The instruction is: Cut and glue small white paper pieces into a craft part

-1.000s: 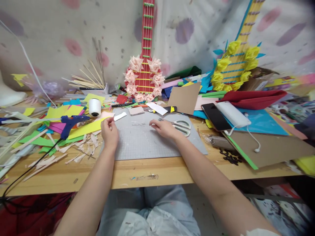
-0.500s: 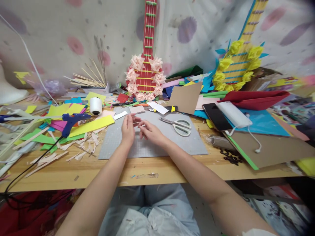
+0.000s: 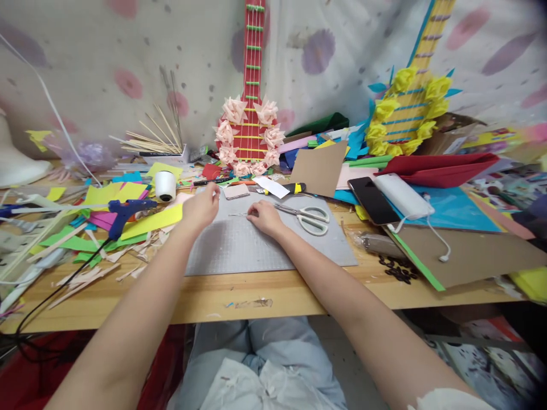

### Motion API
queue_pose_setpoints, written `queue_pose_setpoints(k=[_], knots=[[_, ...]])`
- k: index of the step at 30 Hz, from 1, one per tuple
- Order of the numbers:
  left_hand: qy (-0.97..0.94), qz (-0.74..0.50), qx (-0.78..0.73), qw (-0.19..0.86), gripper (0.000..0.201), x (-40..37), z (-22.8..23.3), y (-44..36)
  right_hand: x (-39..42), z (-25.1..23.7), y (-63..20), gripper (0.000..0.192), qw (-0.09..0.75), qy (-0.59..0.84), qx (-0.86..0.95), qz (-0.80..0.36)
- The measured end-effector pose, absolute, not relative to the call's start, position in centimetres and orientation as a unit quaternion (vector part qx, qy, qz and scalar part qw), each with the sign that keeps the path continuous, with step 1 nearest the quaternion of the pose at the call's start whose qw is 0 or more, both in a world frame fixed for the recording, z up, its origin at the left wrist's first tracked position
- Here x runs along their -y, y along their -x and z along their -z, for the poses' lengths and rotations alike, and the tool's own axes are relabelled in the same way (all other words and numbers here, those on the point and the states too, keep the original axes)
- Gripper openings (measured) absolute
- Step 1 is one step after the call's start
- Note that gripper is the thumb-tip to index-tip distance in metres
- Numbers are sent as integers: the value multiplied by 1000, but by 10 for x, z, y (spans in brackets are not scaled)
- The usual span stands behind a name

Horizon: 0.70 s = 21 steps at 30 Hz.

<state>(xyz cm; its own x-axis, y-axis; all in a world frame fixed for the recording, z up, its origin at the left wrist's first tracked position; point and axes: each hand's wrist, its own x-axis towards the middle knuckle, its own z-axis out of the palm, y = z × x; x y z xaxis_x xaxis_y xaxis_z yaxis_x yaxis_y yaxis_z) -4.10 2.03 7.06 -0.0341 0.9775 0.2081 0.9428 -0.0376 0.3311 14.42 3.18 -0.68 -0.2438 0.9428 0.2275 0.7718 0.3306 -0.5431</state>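
My left hand [image 3: 200, 206] reaches to the far left corner of the grey cutting mat [image 3: 239, 250]. It covers the spot where a white paper strip lay, and its fingers are curled and hidden, so its grip is unclear. My right hand [image 3: 265, 217] rests on the mat with its fingertips closed on the end of a thin metal wire [image 3: 236, 214], which lies flat and points left. White-handled scissors [image 3: 311, 218] lie just right of that hand.
A blue glue gun [image 3: 123, 212] lies on a yellow paper strip [image 3: 151, 221] and coloured scraps at left, near a white thread spool [image 3: 164, 186]. A red paper guitar [image 3: 249, 134] and a yellow one [image 3: 405, 117] stand behind. Phone [image 3: 371, 200], power bank [image 3: 403, 197] and cardboard [image 3: 465, 253] lie right.
Both hands were together over the mat's middle half a second ago. The left hand has moved out to the mat's far left corner; the right has settled onto the wire.
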Motion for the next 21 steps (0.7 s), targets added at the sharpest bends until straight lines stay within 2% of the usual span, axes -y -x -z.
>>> queue_pose_setpoints(k=[2,6,12,21], knots=[[-684,-154,-711,60,26,-14,-50,36,-35,6,-139,9,240,552,784,-152],[-665,-156,-722,114,23,-12,-25,34,-35,6,-139,9,216,556,791,-139],[-623,-218,-702,267,13,-17,-29,35,-30,8,-143,10,223,552,795,-113],[-657,-193,-690,233,12,-16,-31,42,-31,10,-140,12,203,545,808,-92]])
